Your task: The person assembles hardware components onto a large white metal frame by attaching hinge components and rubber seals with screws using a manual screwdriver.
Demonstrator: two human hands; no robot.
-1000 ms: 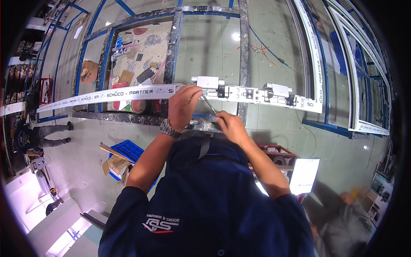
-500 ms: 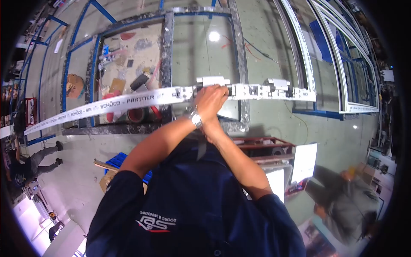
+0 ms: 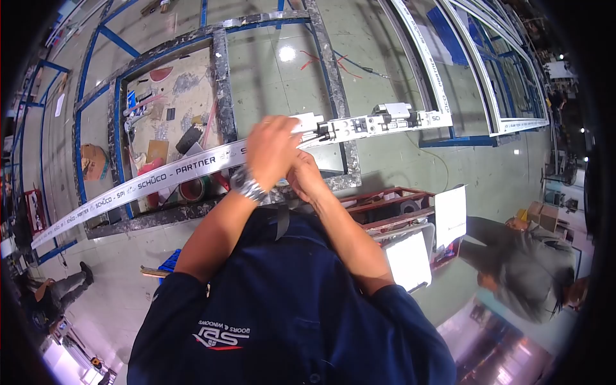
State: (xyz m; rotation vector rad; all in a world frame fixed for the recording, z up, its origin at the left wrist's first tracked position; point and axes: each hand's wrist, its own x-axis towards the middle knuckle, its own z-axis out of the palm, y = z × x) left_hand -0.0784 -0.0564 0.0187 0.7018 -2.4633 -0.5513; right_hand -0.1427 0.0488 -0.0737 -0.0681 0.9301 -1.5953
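Note:
A long white window frame profile (image 3: pixel 173 172), printed with SCHÜCO PARTNER, runs across in front of me. Its right half carries metal fittings and a white hinge (image 3: pixel 393 112). My left hand (image 3: pixel 273 153), with a metal watch on the wrist, is curled over the profile beside a second white hinge (image 3: pixel 308 122). Just below it, my right hand (image 3: pixel 308 178) is closed against the profile's near side, close to the left fingers. Whatever its fingertips hold is hidden. A dark strip (image 3: pixel 283 222) hangs below the hands, in front of my shirt.
Under the profile stands a blue steel work frame with padded bars (image 3: pixel 222 83), and a board (image 3: pixel 183 83) of loose tools and scraps. More white frames (image 3: pixel 443 83) stand at the right. A red-edged cart (image 3: pixel 398 205) is near my right arm. Other people are at lower left and lower right.
My left hand has shifted left along the profile, uncovering fittings. The right hand, formerly below the left wrist, now shows beside the left fingers. The whole view has turned slightly.

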